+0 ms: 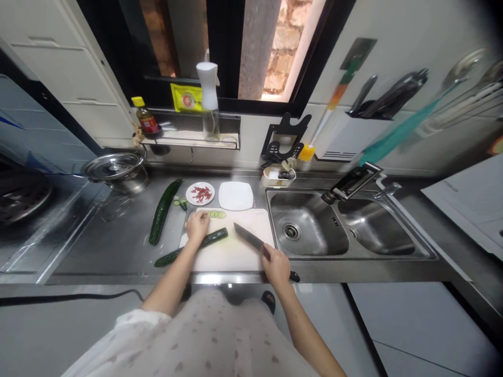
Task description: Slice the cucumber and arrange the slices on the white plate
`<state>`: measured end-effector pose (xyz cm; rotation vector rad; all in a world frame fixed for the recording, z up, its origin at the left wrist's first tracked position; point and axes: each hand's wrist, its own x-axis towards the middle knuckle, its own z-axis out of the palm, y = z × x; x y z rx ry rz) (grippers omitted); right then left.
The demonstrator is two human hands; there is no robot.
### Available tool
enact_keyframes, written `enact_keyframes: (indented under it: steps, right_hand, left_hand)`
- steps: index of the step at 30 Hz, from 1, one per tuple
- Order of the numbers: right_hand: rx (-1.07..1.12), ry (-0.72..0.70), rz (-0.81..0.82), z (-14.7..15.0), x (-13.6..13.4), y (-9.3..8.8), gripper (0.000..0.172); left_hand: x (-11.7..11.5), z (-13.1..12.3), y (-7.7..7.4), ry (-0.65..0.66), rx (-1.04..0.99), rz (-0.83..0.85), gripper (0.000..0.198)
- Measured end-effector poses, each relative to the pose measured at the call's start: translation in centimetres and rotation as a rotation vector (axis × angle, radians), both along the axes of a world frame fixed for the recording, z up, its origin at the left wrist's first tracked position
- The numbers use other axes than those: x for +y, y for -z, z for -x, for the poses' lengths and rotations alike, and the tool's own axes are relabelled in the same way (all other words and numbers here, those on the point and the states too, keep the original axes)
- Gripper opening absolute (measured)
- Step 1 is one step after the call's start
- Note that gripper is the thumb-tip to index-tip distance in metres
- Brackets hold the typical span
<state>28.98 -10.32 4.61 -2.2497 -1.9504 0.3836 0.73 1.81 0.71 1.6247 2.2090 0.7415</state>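
A white cutting board [243, 251] lies on the steel counter in front of me. A long cucumber [214, 239] rests across it, its left end hanging over the counter. My left hand [196, 226] sits curled on top of this cucumber near its middle. Several cucumber slices [217, 214] lie at the board's far edge. My right hand [278, 266] grips the black handle of a knife [248, 237], whose blade points up-left over the board, clear of the cucumber.
A second whole cucumber [162, 210] lies left of the board. Behind it sit a small plate of red pieces [200, 193] and an empty white plate [236, 196]. A double sink [310, 225] is to the right, a lidded pot [116, 170] far left.
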Motion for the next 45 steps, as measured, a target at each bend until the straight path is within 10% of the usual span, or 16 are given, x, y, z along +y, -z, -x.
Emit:
enact_keyframes:
  steps: [19,45]
  right_hand:
    - [0.467,0.049,-0.022,4.1,2.9,-0.4,0.032]
    - [0.15,-0.148,0.225,7.7,4.6,-2.4,0.036]
  left_hand:
    - [-5.6,-0.7,0.8,0.322,0.0,-0.13,0.023]
    - [-3.9,-2.1,0.7,0.55,0.028,-0.087,0.026]
